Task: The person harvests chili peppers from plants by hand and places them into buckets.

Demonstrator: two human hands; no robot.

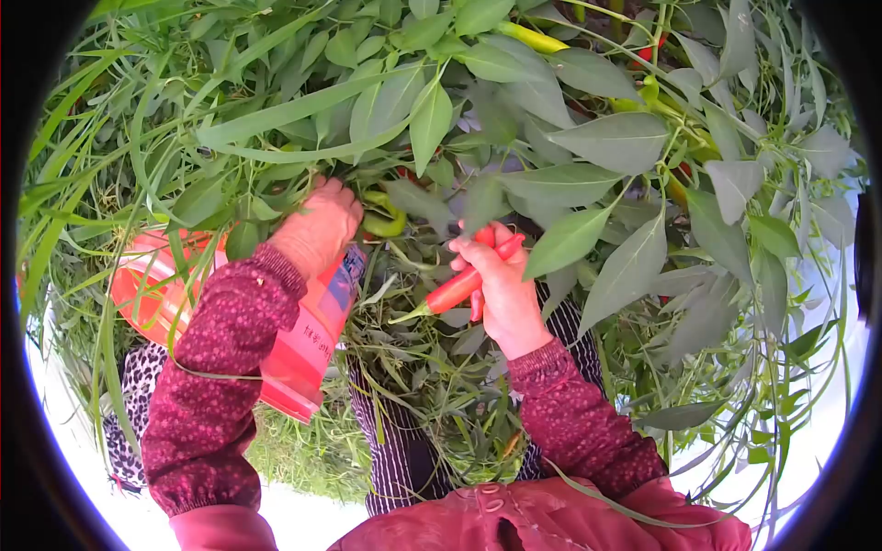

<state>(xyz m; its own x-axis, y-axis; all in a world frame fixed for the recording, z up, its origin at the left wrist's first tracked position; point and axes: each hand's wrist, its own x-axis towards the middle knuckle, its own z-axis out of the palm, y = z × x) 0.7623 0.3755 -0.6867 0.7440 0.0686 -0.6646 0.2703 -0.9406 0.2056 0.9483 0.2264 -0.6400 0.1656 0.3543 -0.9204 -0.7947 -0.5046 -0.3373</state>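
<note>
Fingers of the right hand (504, 286) are closed round red peppers (455, 289). The grip of the left hand (317, 228), among leaves (243, 239), cannot be told; the bucket (299, 354) is crossed by grass (176, 248).

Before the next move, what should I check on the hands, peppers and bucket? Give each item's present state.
1. Right hand holding red peppers: ok.
2. Left hand grip: cannot tell; its fingertips are hidden.
3. Green pepper visible beside the left hand: ok.
4. Bucket close to the left arm: ok.
5. Clear view of the bucket: not ok; the left sleeve crosses in front.
</note>
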